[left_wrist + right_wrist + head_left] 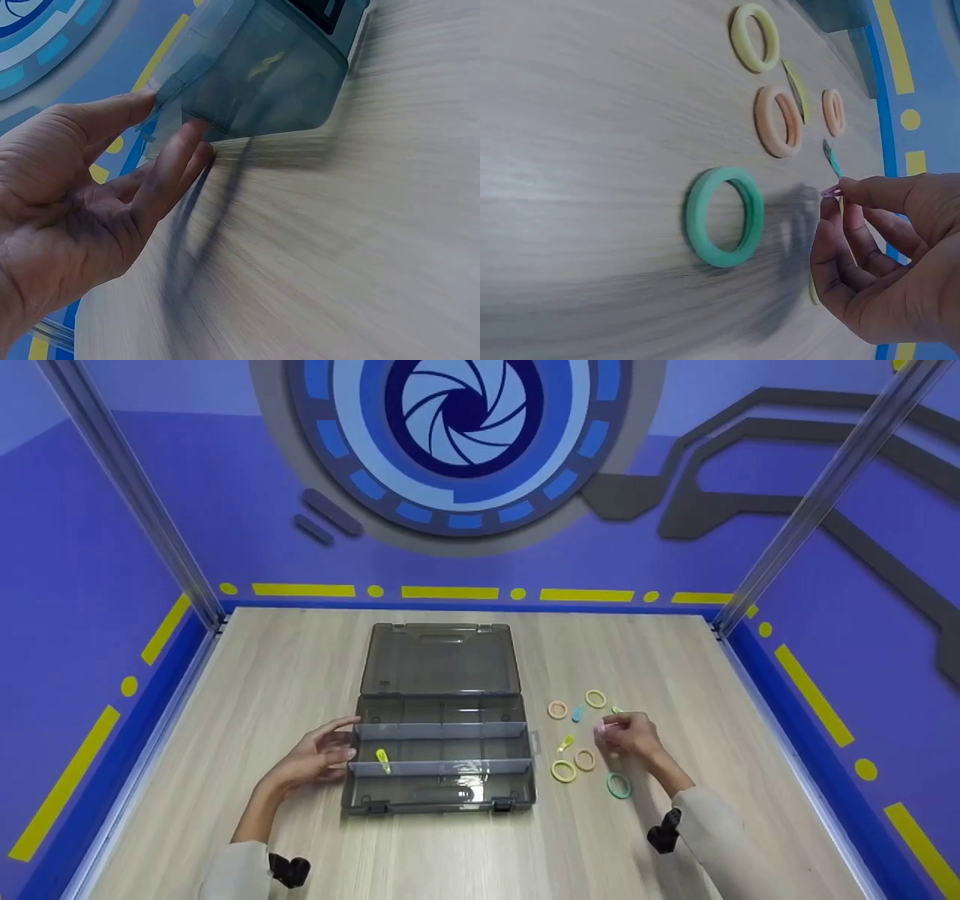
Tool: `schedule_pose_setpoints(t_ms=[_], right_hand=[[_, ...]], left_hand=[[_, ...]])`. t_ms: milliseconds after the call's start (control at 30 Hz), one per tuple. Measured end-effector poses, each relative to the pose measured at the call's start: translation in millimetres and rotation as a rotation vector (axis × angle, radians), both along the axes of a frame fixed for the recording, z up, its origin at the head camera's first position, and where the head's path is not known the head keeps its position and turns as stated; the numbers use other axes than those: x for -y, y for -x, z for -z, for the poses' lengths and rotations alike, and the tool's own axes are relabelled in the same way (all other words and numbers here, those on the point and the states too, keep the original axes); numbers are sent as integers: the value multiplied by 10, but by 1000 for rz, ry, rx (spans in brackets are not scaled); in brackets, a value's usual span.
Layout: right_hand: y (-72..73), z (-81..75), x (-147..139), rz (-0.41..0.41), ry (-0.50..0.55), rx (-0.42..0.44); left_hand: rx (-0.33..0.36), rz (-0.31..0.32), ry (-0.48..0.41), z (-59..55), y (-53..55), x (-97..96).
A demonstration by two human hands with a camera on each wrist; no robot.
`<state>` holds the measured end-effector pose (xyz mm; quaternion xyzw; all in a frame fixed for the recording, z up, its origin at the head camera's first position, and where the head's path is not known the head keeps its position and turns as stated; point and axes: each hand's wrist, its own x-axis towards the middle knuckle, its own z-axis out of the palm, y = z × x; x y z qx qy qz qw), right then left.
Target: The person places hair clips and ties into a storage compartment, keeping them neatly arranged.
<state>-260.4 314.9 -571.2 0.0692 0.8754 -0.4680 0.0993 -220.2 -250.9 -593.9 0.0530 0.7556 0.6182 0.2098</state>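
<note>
An open grey see-through compartment box point(442, 808) has a yellow hair clip point(383, 760) in its middle row, at the left. My left hand point(311, 757) rests at the box's left side with fingers extended; in the left wrist view its fingertips are by the box wall point(262, 97). My right hand point(634, 735) pinches a small pink hair clip point(830, 193) between thumb and finger, right of the box. Around it lie a green hair tie point(697, 217), two peach hair ties point(575, 761), two yellow ones point(554, 775), and blue point(577, 713), yellow point(567, 742) and green clips point(616, 709).
The box's lid point(440, 667) lies back toward the far wall. Blue-purple panels point(465, 574) with yellow marks stand behind and beside the wooden table point(270, 660). Metal posts point(172, 540) rise at the far corners.
</note>
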Motion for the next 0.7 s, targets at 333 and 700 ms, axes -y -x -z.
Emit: schedule_pose_setpoints(t_ms=[333,700], right_hand=[[-7,-130,208,-110,93,27],[-1,-249,550,-208,182,6]], left_hand=[[20,18,-6,14,37,45],[34,76,-2,-17,47,95]])
